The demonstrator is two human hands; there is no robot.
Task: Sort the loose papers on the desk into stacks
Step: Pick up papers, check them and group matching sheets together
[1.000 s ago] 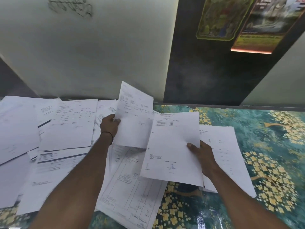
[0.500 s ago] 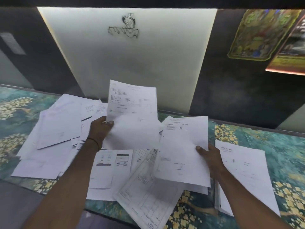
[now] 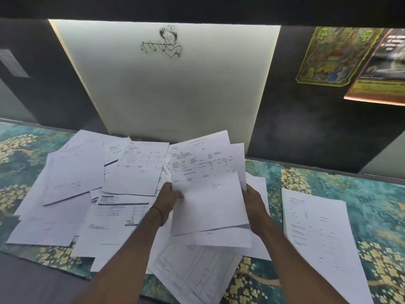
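Two white printed sheets (image 3: pixel 208 189) are held together above the desk, one laid over the other. My left hand (image 3: pixel 167 199) pinches their left edge with the thumb on top. My right hand (image 3: pixel 255 205) grips their right edge. Beneath and to the left, several loose papers (image 3: pixel 87 194) lie scattered and overlapping. A ruled form sheet (image 3: pixel 192 273) sticks out at the desk's near edge. To the right lies a separate neat stack of papers (image 3: pixel 317 233).
The desk (image 3: pixel 372 207) has a teal surface with yellow flowers. A white panel (image 3: pixel 171 88) with a line drawing stands behind the papers. Dark wall with two posters (image 3: pixel 335 55) is at the back right. The desk's near edge runs along the lower left.
My two hands have come together, and the sheet from my left hand now lies over the sheet in my right hand. The view has shifted slightly.
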